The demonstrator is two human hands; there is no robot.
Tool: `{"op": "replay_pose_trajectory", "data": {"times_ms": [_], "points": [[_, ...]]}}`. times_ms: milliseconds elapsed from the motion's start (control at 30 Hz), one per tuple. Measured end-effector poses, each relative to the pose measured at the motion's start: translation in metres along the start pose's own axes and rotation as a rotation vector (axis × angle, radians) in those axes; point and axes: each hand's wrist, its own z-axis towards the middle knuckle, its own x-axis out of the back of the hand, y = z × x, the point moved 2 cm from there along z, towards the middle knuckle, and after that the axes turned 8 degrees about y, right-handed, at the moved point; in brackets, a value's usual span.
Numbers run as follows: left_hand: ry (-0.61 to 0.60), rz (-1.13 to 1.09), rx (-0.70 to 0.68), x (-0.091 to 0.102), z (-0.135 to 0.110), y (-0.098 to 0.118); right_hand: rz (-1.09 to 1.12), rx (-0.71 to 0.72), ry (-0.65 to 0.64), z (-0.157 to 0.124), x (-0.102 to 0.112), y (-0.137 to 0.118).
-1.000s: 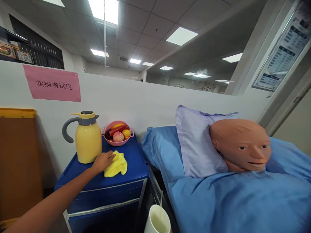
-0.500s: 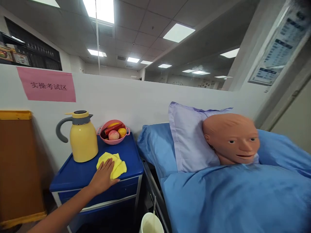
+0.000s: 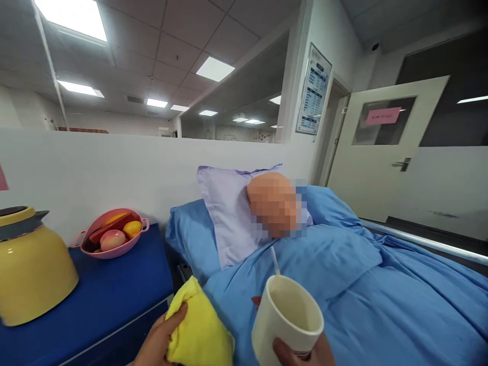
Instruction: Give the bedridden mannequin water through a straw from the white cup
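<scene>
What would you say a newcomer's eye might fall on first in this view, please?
Probably the bright yellow cloth in the left hand, low in the centre, with the off-white cup in the right hand just beside it. Next might come the pixelated head against the lilac pillow on the blue bed, then the pink fruit bowl on the blue cabinet at left.
</scene>
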Motion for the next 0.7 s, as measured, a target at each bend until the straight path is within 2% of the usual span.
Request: {"op": "replay_pose_trajectory", "data": {"times_ms": [67, 133, 233, 333, 500, 600, 700], "points": [[0.007, -0.148, 0.064, -0.046, 0.005, -0.002, -0.036, 0.029, -0.018, 0.034, 0.016, -0.012], [0.018, -0.269, 0.131, -0.083, 0.014, -0.004, -0.075, 0.061, 0.013, 0.066, 0.029, -0.021], [0.041, -0.386, 0.22, -0.128, 0.029, -0.007, -0.113, 0.076, 0.048, 0.103, 0.043, -0.025], [0.016, -0.46, 0.262, -0.165, 0.041, -0.006, -0.144, 0.087, 0.059, 0.13, 0.051, -0.017], [-0.148, -0.578, 0.199, -0.208, 0.061, -0.003, -0.202, 0.089, 0.015, 0.156, 0.056, -0.008], [-0.308, -0.696, 0.094, -0.221, 0.074, -0.005, -0.216, 0.041, -0.079, 0.161, 0.055, -0.012], [-0.469, -0.818, 0.052, -0.228, 0.084, -0.007, -0.19, -0.024, -0.177, 0.164, 0.055, -0.016]]}}
